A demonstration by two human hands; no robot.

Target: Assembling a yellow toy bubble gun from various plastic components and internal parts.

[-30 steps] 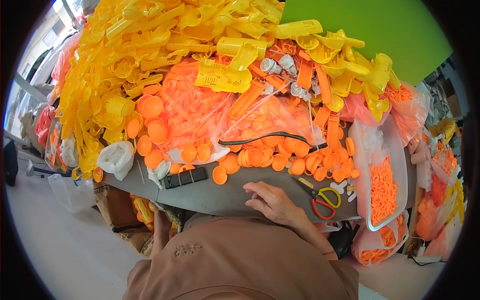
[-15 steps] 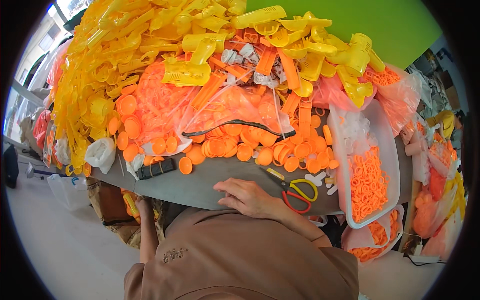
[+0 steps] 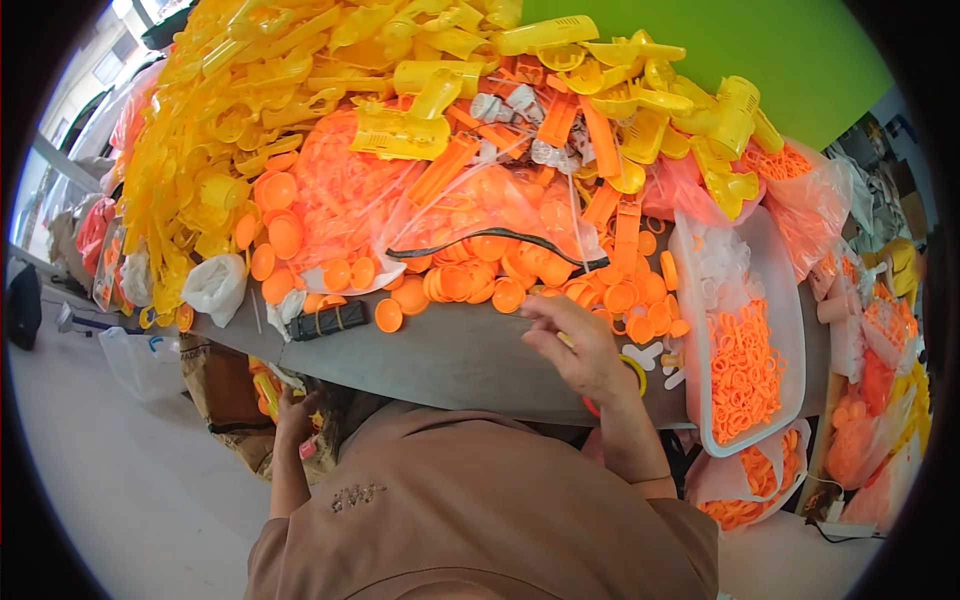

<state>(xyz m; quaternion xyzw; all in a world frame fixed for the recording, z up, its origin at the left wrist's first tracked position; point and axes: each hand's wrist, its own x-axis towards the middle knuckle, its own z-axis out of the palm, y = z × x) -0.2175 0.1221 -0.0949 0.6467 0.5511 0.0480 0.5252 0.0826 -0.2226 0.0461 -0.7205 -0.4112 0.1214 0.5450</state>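
Observation:
My right hand (image 3: 582, 350) hovers above the grey table (image 3: 440, 360), its fingers apart and nothing in them. Its fingertips reach the near edge of a heap of round orange plastic caps (image 3: 455, 283). Under that hand lie scissors with red and yellow handles (image 3: 640, 375), mostly covered. Off the table's left end, my left hand (image 3: 295, 418) hangs at the mouth of a brown sack (image 3: 225, 410). Yellow and orange plastic parts (image 3: 266, 395) show in the sack beside it. Its fingers are largely hidden, so whether they hold something is unclear.
Yellow plastic shells (image 3: 270, 90) pile high across the back and left. A translucent bin (image 3: 800, 340) with orange rings stands at the right, above a bag of orange rings (image 3: 750, 485). A black block (image 3: 328, 321) and white bag (image 3: 215, 288) sit at the left edge.
My right hand has moved right and forward from the table's front edge to the caps, now covering most of the scissors. My left hand has shifted slightly at the sack.

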